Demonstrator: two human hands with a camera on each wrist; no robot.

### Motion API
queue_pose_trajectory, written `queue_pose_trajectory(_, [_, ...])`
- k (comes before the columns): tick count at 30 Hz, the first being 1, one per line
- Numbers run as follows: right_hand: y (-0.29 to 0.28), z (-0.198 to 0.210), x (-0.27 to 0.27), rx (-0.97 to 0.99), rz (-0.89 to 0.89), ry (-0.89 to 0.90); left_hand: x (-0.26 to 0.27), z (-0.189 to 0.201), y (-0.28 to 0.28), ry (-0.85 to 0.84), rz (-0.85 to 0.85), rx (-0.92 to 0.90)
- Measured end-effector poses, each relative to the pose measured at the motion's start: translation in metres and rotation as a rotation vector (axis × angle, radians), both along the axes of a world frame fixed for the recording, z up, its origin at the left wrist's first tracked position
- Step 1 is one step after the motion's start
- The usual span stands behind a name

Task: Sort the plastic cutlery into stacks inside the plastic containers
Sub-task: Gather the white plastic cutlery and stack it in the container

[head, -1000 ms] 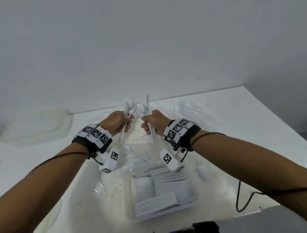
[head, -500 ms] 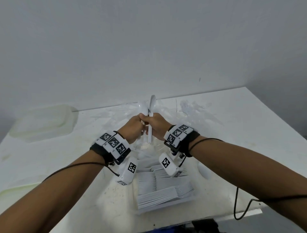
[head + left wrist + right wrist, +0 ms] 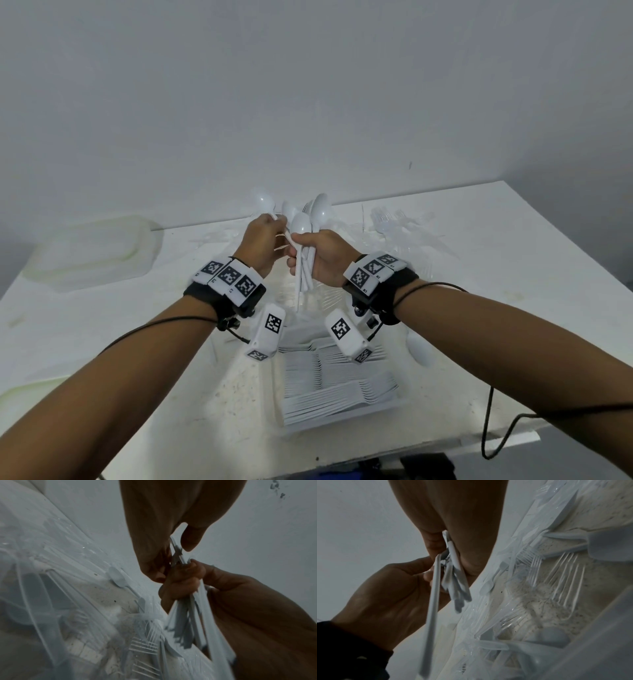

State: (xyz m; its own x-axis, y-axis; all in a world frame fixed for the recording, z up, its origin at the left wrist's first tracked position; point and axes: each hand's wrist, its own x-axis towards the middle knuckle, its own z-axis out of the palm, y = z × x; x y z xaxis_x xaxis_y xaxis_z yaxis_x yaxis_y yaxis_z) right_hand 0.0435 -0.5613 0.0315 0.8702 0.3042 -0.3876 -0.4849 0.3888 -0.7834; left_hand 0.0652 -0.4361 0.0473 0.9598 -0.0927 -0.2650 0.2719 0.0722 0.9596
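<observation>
Both forearms reaching forward and raised above the white table [image 3: 513, 274], hands meeting close together over its far middle. Right hand [image 3: 325, 260] closed in a fist round a bundle of white spoons [image 3: 308, 240], handles pointing down past the palm, bowls up; about three bowls visible in the head view, exact number of handles hard to tell in the blur. Left hand [image 3: 262, 240] turned inward, fingertips pinching the thin handle of a single spoon [image 3: 263, 202] just beside the bundle, its bowl sticking up above the knuckles; knuckles of the two hands nearly touching. In the left wrist view, left hand [image 3: 154, 534] nipping the handle against the thumb, right hand [image 3: 181, 582] curled tight on the bunch [image 3: 188, 622]. In the right wrist view, one long handle [image 3: 433, 595] slanting across the left palm [image 3: 388, 595]. Below the wrists, one clear container [image 3: 404, 402] at the near edge, holding three neat stacks of white cutlery [image 3: 339, 390]. Behind the hands, a loose scatter of clear forks [image 3: 394, 222] on the table, uncountable. Far left, one lid-like clear tray [image 3: 92, 246]; one stray spoon [image 3: 419, 349] right of the container.
</observation>
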Motion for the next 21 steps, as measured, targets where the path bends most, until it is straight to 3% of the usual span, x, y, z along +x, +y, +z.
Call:
queue_pose_trajectory(8, [-0.002,-0.009,-0.003,-0.102,-0.027,-0.019,-0.005,-0.015,0.006,-0.054,-0.021,0.129])
queue_pose_trajectory(14, [-0.006,-0.006,0.000,-0.159,0.006,-0.027,-0.004,-0.011,0.012,-0.054,0.018,0.074])
queue_pose_trajectory(17, [-0.006,-0.005,0.000,-0.207,0.030,-0.036,0.002,-0.006,0.016,-0.046,0.080,0.066])
queue_pose_trajectory(21, [-0.006,-0.002,-0.002,-0.230,0.075,-0.067,0.013,-0.004,0.023,-0.162,0.173,0.197])
